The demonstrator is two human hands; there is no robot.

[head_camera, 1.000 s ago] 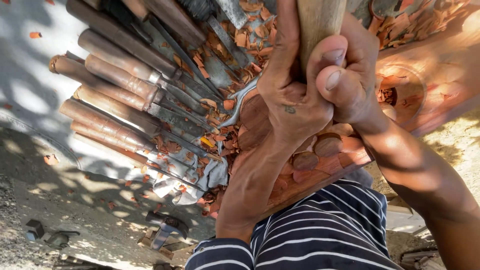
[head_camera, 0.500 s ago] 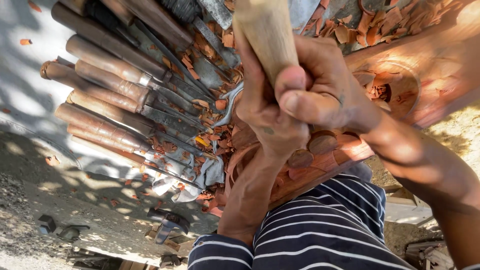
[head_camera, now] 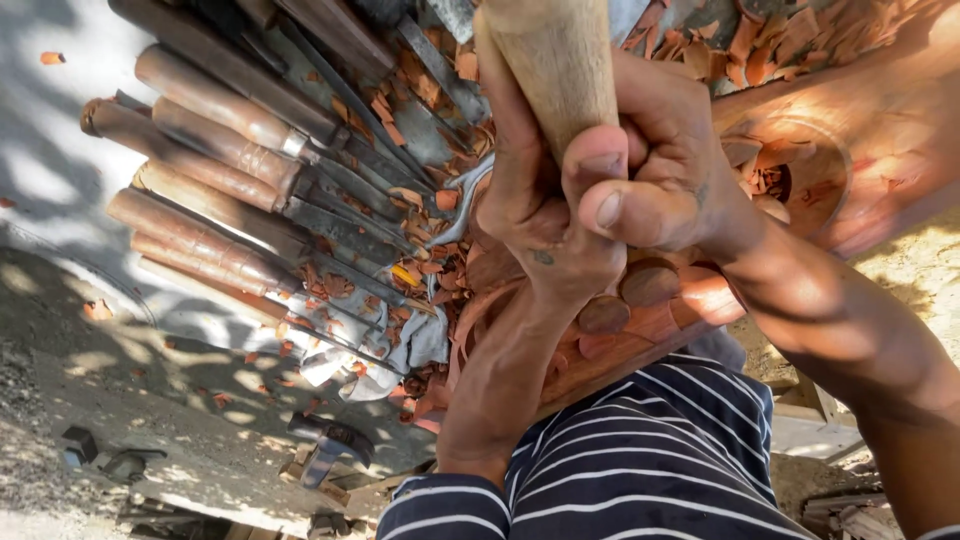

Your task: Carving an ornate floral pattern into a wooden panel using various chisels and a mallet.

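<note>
Both hands, left hand (head_camera: 540,225) and right hand (head_camera: 660,185), clamp the pale wooden handle (head_camera: 555,60) tight; best kept steady over the reddish carved wood block (head_camera: 850,160).

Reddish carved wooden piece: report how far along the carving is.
Done: the reddish carved wooden piece has a hollowed round recess and raised discs; red wood chips litter the wooden-handled chisels. In hand: both hands hold a pale wooden handle. Left: cannot tell.
</note>
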